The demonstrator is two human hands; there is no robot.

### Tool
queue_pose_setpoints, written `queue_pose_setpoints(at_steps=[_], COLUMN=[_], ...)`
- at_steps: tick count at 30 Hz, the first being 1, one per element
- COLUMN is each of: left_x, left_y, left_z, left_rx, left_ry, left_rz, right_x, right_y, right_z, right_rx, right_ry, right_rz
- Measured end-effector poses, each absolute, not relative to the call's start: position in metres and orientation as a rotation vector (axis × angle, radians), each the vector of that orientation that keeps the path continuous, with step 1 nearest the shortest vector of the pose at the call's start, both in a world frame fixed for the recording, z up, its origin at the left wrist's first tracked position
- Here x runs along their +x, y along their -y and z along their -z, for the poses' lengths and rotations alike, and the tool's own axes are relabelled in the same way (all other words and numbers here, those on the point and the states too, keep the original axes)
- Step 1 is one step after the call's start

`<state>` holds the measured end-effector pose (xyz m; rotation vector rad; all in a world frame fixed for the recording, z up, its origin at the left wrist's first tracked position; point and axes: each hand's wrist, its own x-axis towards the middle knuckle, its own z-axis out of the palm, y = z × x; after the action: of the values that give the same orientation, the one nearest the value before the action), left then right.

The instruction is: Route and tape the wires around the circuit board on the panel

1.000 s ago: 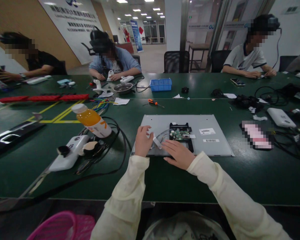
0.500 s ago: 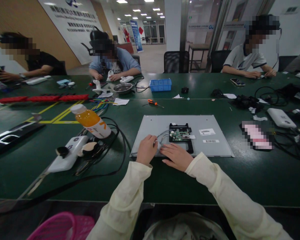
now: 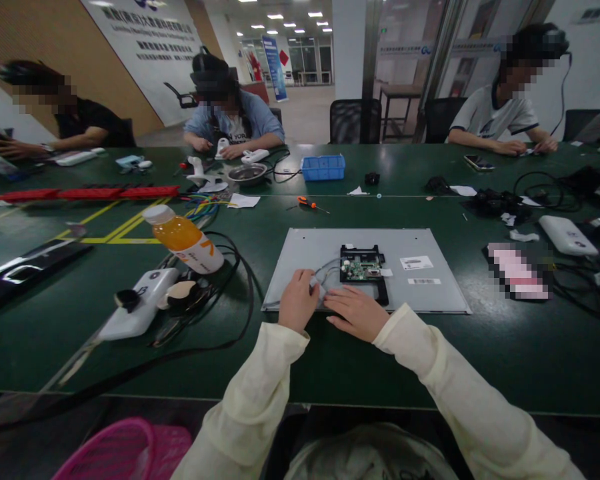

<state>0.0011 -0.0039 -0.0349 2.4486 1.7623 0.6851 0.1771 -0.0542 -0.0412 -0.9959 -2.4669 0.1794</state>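
Note:
A flat silver panel [image 3: 313,247] lies on the green table in front of me. Near its middle sits a green circuit board [image 3: 361,269] in a black bracket [image 3: 382,293]. A thin grey cable [image 3: 329,269] runs left from the board towards my left hand [image 3: 299,301], whose fingers are curled and pinched on the cable at the panel's near left part. My right hand [image 3: 359,312] lies palm down over the near edge, fingers stretched out and holding nothing. Its fingertips are close to my left fingers and hide part of the cable.
Left of the panel stand a tilted orange drink bottle [image 3: 185,240], a white device [image 3: 143,303] and black cables [image 3: 247,267]. Beyond the panel are an orange screwdriver [image 3: 307,203] and blue basket [image 3: 323,167]. A pink phone [image 3: 517,272] lies right. Several people sit across the table.
The view has shifted slightly. Both hands stay at nearly the same place on the panel, with only small finger movement.

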Motion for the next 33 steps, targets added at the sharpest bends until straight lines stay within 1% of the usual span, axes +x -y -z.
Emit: queue_pose_setpoints(at_steps=[7, 18, 29, 31, 33], left_x=[0.002, 0.003, 0.001, 0.0, 0.001], left_y=[0.002, 0.009, 0.013, 0.014, 0.015], left_z=[0.033, 0.015, 0.015, 0.015, 0.014], left_rx=[2.445, 2.445, 2.619, 2.655, 2.723], left_ry=[-1.656, -1.522, -1.379, -1.383, -1.368], left_rz=[-0.838, -1.257, -1.416, -1.377, -1.263], right_x=[0.184, 0.192, 0.194, 0.194, 0.195], right_y=[0.054, 0.048, 0.046, 0.046, 0.046], right_z=[0.038, 0.041, 0.044, 0.044, 0.044], right_rx=[-0.993, -1.03, -1.048, -1.05, -1.056], right_ry=[2.404, 2.143, 2.115, 2.109, 2.104], right_rz=[-0.158, -0.101, -0.084, -0.075, -0.069])
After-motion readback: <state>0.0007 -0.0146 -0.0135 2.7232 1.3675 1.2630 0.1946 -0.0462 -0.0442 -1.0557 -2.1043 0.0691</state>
